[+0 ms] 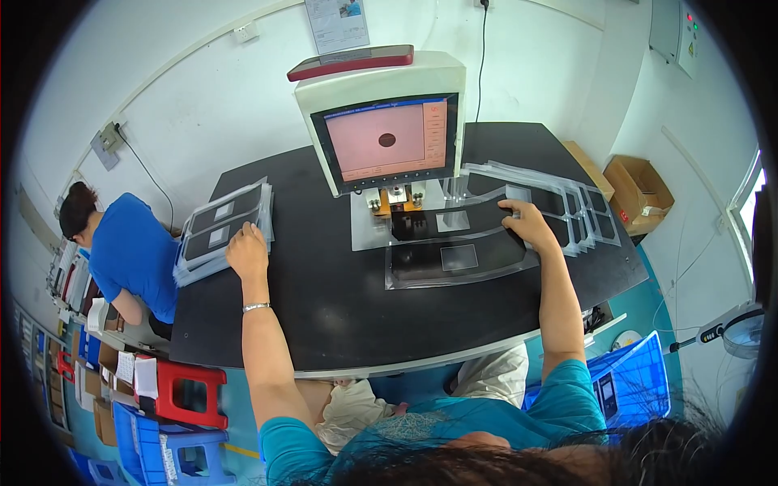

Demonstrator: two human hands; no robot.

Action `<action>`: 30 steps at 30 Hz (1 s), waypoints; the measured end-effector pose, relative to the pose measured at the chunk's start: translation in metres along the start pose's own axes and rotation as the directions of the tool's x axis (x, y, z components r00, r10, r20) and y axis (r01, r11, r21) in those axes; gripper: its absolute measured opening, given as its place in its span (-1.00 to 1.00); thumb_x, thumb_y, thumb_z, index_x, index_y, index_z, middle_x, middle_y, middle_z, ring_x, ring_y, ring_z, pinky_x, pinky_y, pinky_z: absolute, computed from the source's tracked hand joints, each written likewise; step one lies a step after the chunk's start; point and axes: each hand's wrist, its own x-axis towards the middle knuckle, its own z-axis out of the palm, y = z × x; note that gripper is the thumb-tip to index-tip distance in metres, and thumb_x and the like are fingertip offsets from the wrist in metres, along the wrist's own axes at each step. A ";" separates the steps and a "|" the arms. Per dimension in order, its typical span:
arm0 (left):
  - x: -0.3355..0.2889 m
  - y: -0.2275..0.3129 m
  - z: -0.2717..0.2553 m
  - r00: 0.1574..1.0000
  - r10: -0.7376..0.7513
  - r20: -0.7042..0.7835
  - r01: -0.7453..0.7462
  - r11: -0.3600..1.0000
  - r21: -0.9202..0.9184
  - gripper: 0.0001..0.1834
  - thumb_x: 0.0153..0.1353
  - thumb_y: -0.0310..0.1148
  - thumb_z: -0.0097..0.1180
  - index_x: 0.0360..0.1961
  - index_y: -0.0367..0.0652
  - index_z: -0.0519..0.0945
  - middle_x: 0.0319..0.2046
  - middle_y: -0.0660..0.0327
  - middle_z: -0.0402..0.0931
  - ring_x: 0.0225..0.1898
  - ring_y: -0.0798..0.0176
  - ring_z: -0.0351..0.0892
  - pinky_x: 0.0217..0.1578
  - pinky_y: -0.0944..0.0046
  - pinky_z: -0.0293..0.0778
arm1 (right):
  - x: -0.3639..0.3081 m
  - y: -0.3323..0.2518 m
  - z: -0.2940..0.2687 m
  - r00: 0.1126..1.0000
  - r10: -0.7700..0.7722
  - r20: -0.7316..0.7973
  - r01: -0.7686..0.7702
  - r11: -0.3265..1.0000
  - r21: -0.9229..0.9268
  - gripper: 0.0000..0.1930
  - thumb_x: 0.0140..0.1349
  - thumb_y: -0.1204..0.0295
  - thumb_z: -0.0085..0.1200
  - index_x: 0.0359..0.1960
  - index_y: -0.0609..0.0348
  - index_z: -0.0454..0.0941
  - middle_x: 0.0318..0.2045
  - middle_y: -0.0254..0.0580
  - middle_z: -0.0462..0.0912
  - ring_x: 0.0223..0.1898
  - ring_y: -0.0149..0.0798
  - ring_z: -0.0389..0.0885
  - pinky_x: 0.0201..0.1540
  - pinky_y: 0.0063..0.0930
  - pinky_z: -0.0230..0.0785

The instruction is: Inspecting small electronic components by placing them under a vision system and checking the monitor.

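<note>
A long clear plastic sheet (478,271) with pale rectangular patches lies across the black table, its far part under the head of a bench machine (395,202). The thumb and fingers of my right hand (528,225) pinch the sheet toward its right end. On the left, my left hand (248,251) is at the right edge of a stack of similar clear sheets (198,263). Its fingers are curled together, and whatever lies between the tips is hidden. The machine's screen (387,139) shows a dark round spot on a pink ground.
More clear sheets (596,219) lie fanned out at the table's right. A red-edged flat device (352,61) rests on the monitor housing. Cardboard boxes (636,190) and a blue crate (636,381) stand to the right. A red stool (190,393) and a person in blue (134,251) are at left.
</note>
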 end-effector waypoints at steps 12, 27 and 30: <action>0.008 0.004 -0.022 1.000 -0.016 -0.005 0.015 0.987 -0.159 -0.58 0.30 -0.42 0.11 0.20 0.00 0.51 -0.35 0.12 0.67 -0.31 0.02 0.68 -0.34 0.04 0.55 | 0.014 0.018 0.011 0.963 -0.088 -0.257 0.067 0.994 -0.087 -0.51 0.03 0.49 0.15 0.08 0.30 0.60 0.00 0.07 0.68 0.07 -0.04 0.62 0.18 -0.31 0.39; -0.045 0.143 -0.088 0.826 0.559 -0.070 -0.509 0.689 -0.515 -0.79 0.15 -0.46 0.16 -0.17 -0.12 0.67 -0.38 0.27 0.56 -0.31 0.19 0.57 -0.29 0.16 0.46 | 0.013 0.022 0.013 0.974 -0.088 -0.211 0.058 0.988 -0.144 -0.50 0.02 0.47 0.15 0.08 0.26 0.60 0.03 0.08 0.66 0.10 -0.02 0.61 0.20 -0.30 0.37; -0.047 0.146 -0.082 0.813 0.583 0.011 -0.469 0.665 -0.581 -0.74 0.15 -0.50 0.17 -0.10 -0.15 0.66 -0.23 0.22 0.59 -0.16 0.15 0.59 -0.18 0.13 0.51 | 0.014 0.024 0.012 0.972 -0.078 -0.221 0.050 0.990 -0.129 -0.50 0.02 0.42 0.16 0.09 0.17 0.61 0.05 0.06 0.65 0.13 0.04 0.58 0.22 -0.25 0.38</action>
